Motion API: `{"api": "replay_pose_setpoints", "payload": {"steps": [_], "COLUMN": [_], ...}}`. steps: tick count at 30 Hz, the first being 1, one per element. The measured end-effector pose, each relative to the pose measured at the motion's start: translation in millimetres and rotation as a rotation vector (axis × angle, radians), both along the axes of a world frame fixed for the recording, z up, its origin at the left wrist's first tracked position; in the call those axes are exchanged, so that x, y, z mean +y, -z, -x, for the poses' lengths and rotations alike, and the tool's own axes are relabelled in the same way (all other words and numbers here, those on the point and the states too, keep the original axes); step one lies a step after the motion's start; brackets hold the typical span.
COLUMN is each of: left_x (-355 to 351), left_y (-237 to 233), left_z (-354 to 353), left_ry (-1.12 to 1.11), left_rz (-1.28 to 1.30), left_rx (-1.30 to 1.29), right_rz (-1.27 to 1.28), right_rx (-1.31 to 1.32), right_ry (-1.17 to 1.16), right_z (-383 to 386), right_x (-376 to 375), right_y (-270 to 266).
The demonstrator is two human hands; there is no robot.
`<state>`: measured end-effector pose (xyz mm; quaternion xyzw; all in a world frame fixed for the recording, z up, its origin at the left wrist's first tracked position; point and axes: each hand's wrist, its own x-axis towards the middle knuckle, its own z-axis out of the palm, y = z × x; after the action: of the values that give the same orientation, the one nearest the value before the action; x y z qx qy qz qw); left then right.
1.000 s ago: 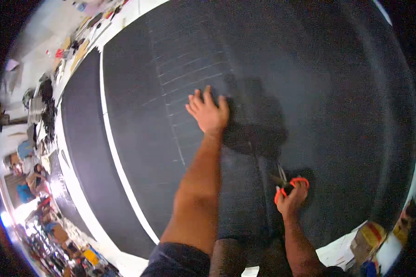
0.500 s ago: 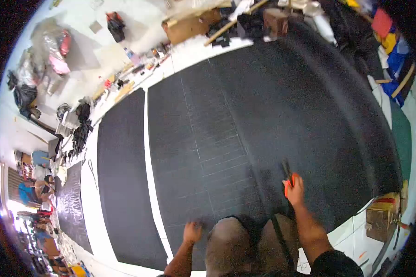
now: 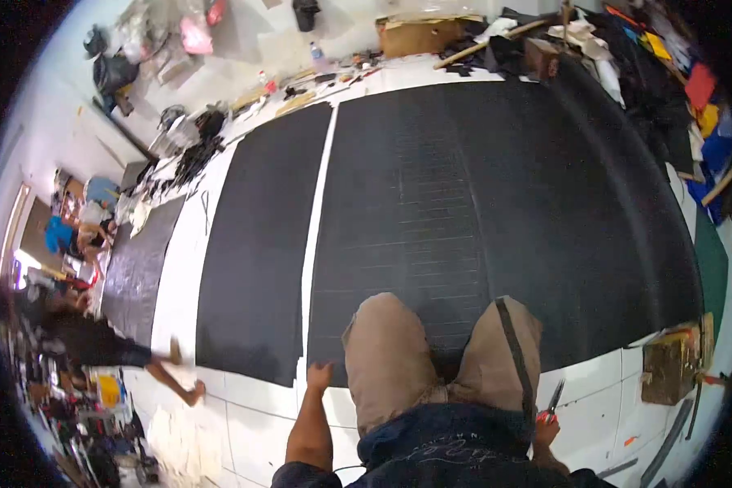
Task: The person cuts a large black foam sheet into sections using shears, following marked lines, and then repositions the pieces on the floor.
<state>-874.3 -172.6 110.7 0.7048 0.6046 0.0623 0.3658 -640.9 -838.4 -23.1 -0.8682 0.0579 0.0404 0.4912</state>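
Black sheet material [image 3: 382, 195] with rows of pale marked lines lies across the floor under my knees. My left hand [image 3: 320, 376] is at the sheet's near edge, its fingers closed together; whether anything thin is between them is too small to tell. Down at the right, beside my thigh, my right hand [image 3: 546, 429] holds scissors [image 3: 554, 403] with orange-red handles, blades pointing up and away, over the white tiles. A narrow white gap separates the marked sheet from a second black sheet [image 3: 256, 244] on the left.
A co-worker [image 3: 89, 337] leans in at the left, one hand near the tiles. Another person [image 3: 98, 232] is farther back. A wooden box [image 3: 668, 366] stands at the right. Scraps and a cardboard box [image 3: 419, 37] line the wall, with a black roll [image 3: 618, 154] at the right.
My view has shifted and my body sits farther back. My right hand has moved with the scissors from over the sheet to beside my thigh. A co-worker has come into view at the left.
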Motion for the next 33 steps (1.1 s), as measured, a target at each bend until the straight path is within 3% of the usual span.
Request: {"api": "replay_pose_setpoints", "payload": {"steps": [2, 4, 6, 11, 12, 13, 14, 15, 17, 18, 19, 20, 21, 23, 25, 28, 29, 33], "left_x": [7.5, 12.9, 32.1, 81.1, 77.8, 92.0, 69.6, 65.0, 56.0, 52.7, 52.7, 52.8, 56.6, 56.3, 41.2, 31.5, 20.8, 7.0], "left_y": [55.6, 93.4, 124.1, 180.7, 150.1, 148.3, 95.0, 82.5, 70.0, 65.2, 71.4, 75.5, 91.2, 108.3, 83.5, 67.2, 55.1, 13.1], "left_z": [8.9, 29.2, 44.6, 86.1, 86.7, 90.9, 59.7, 50.4, 45.7, 42.3, 44.2, 48.7, 55.1, 63.7, 43.6, 32.1, 23.1, -0.2], "left_ry": [0.176, 0.340, 0.370, 0.080, 0.131, 0.092, -0.031, -0.022, -0.066, -0.098, -0.134, -0.079, -0.063, -0.071, -0.124, -0.236, -0.243, 0.075], "left_rz": [-0.034, -0.028, -0.056, -0.141, -0.130, -0.058, -0.025, -0.014, -0.105, -0.134, -0.159, -0.185, -0.181, -0.154, -0.112, 0.181, 0.131, -0.288], "left_rx": [0.136, -0.009, -0.014, 0.323, 0.307, 0.298, 0.391, 0.494, 0.447, 0.385, 0.336, 0.269, 0.171, 0.047, -0.011, -0.416, -0.533, -0.403], "right_rz": [0.444, 0.594, 0.630, 0.840, 0.907, 0.987, 1.058, 1.126, 1.201, 1.192, 1.306, 1.139, 1.165, 1.035, 0.849, 0.582, 0.637, 0.688], "right_rx": [0.139, -0.108, -0.055, 0.152, 0.183, 0.220, 0.241, 0.252, 0.195, 0.088, 0.188, -0.108, 0.045, -0.033, -0.024, 0.042, 0.104, 0.065], "right_ry": [0.038, 0.066, 0.068, -0.179, -0.282, -0.408, -0.551, -0.709, -1.021, -1.140, -1.146, -1.190, -1.144, -1.066, -0.886, -0.529, -0.475, -0.292], "right_z": [2.4, -9.7, -24.0, -66.8, -82.2, -102.7, -127.0, -150.8, -203.5, -231.1, -237.7, -252.5, -259.6, -264.6, -247.4, -201.6, -180.1, -150.8], "right_x": [30.7, 23.8, 23.5, 3.7, -3.2, -6.8, -9.8, -8.3, 17.8, 45.3, 140.4, 160.2, 203.4, 275.8, 335.5, 386.0, 396.5, 406.2], "right_y": [-46.4, -12.7, -24.4, -49.9, -53.2, -58.8, -61.8, -68.1, -79.7, -87.9, -157.5, -156.7, -165.0, -153.1, -136.4, -94.6, -99.6, -83.8]}}
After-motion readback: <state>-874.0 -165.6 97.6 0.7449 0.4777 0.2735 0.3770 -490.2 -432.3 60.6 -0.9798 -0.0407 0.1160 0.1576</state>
